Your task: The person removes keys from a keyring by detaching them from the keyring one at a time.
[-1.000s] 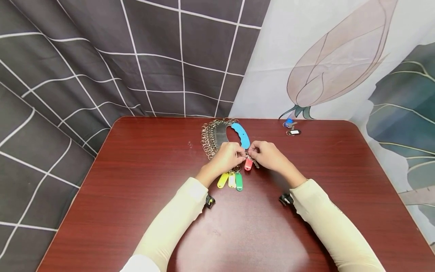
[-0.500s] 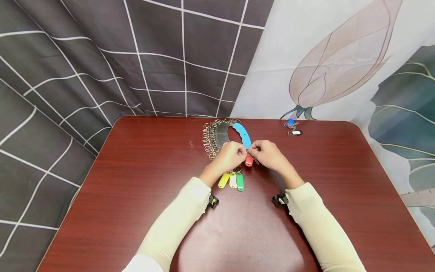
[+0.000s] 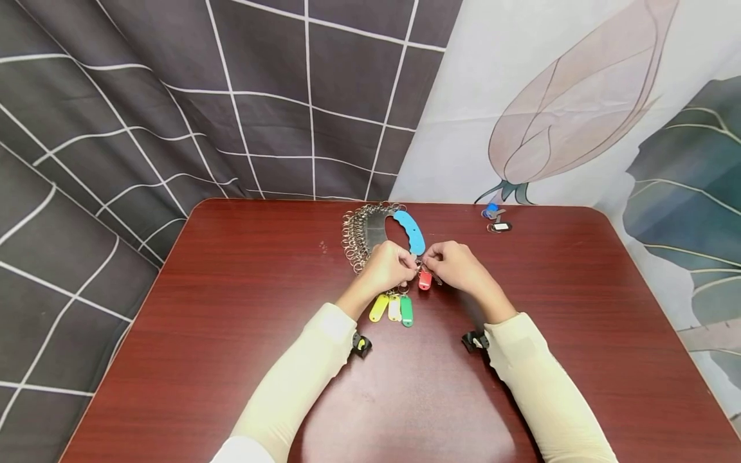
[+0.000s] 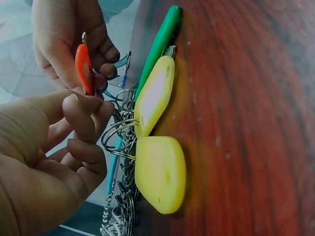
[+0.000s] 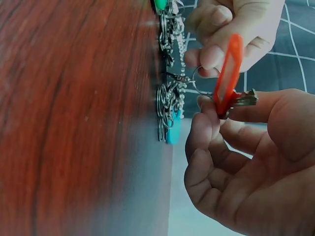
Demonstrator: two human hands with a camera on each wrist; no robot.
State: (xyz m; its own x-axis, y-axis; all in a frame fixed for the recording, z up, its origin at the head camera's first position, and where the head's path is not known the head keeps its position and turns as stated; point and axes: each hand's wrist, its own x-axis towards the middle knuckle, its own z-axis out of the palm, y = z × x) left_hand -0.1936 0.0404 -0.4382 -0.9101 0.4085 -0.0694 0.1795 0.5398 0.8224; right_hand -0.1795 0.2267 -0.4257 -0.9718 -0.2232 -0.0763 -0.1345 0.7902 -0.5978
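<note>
My left hand [image 3: 386,267] pinches a thin split ring [image 5: 197,81] between thumb and finger. Facing it, my right hand [image 3: 456,265] pinches the red key tag [image 5: 229,73] near its ring end, with a metal key [image 5: 247,98] hanging beside the tag. Both hands meet at the near end of a key holder, which has a blue handle [image 3: 411,231] and a curved row of rings and clips [image 3: 356,241]. Below my left hand, a yellow tag [image 3: 379,308], a second yellow tag with a pale label [image 3: 394,308] and a green tag [image 3: 407,312] lie on the table.
Toward the back right of the brown table [image 3: 260,386] lie a blue tag [image 3: 492,210] with a key and a black tag [image 3: 502,227] with a white label. A dark grid-patterned curtain [image 3: 260,116] and a flower-print one hang behind the table.
Both hands stay together at the holder with small finger shifts. The red tag lifts and tilts slightly, then hangs lower again; the tags on the table stay put.
</note>
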